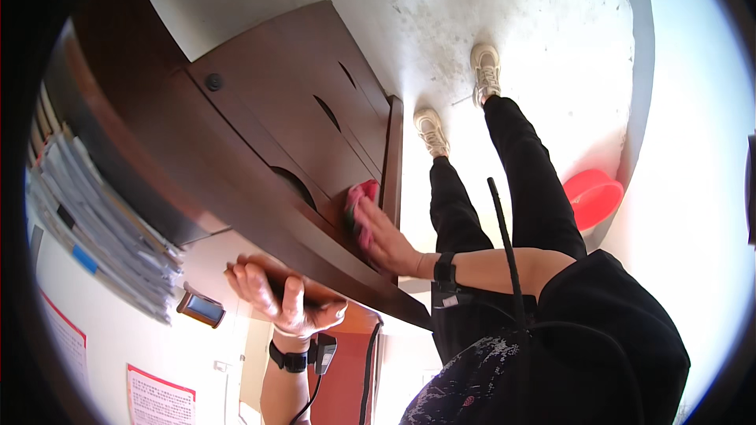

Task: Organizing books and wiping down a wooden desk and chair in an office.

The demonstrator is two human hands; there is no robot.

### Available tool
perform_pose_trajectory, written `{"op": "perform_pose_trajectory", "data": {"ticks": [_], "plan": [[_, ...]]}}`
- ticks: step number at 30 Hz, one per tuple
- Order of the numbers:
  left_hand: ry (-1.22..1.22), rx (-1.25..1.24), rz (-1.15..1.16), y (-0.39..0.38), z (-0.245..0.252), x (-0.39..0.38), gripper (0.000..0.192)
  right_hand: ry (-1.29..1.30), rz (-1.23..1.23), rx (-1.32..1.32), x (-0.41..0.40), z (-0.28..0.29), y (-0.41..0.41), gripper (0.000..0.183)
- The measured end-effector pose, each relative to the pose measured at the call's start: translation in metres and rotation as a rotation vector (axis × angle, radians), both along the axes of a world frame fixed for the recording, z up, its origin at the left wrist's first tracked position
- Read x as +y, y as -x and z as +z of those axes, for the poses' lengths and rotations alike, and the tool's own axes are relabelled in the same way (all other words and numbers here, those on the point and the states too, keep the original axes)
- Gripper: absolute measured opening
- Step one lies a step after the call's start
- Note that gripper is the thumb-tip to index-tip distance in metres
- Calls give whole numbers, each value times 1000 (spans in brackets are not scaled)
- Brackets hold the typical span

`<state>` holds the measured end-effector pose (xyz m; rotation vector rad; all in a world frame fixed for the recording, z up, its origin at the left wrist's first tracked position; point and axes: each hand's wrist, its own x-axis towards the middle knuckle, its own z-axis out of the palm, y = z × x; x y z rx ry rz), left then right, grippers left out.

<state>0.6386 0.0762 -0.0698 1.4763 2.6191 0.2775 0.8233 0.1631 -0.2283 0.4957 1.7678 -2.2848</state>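
My right hand (390, 243), with a black band on the wrist, presses a pink and red cloth (361, 212) against the front of a dark brown wooden desk (266, 112), beside its drawer fronts. Its fingers lie extended over the cloth, and part of the cloth is hidden under them. My left hand (283, 301) is at the glossy top edge of the desk, its fingers apart and nothing seen in it. A black band with a small device and a cable is on that wrist.
Stacked papers and folders (106, 224) lie on the desktop near a small dark object (201, 307). A red plastic basin (593, 199) stands on the floor by the wall. Printed sheets (160, 395) are at lower left. A black rod-like strip (505, 242) crosses before my right arm.
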Motion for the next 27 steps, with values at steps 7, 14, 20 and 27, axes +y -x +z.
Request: {"op": "perform_pose_trajectory", "data": {"ticks": [7, 14, 20, 27], "plan": [[-14, 13, 6, -1, 2, -2, 67, -92, 41, 501, 66, 16, 153, 53], [-82, 9, 118, -1, -3, 7, 57, -364, -121, 639, 125, 8, 290, 35], [-32, 61, 117, -2, 2, 11, 56, 660, -159, -20, 179, 55, 287, 29], [-8, -11, 210, -5, 6, 16, 49, -369, 47, 453, 147, 136, 206, 52]]}}
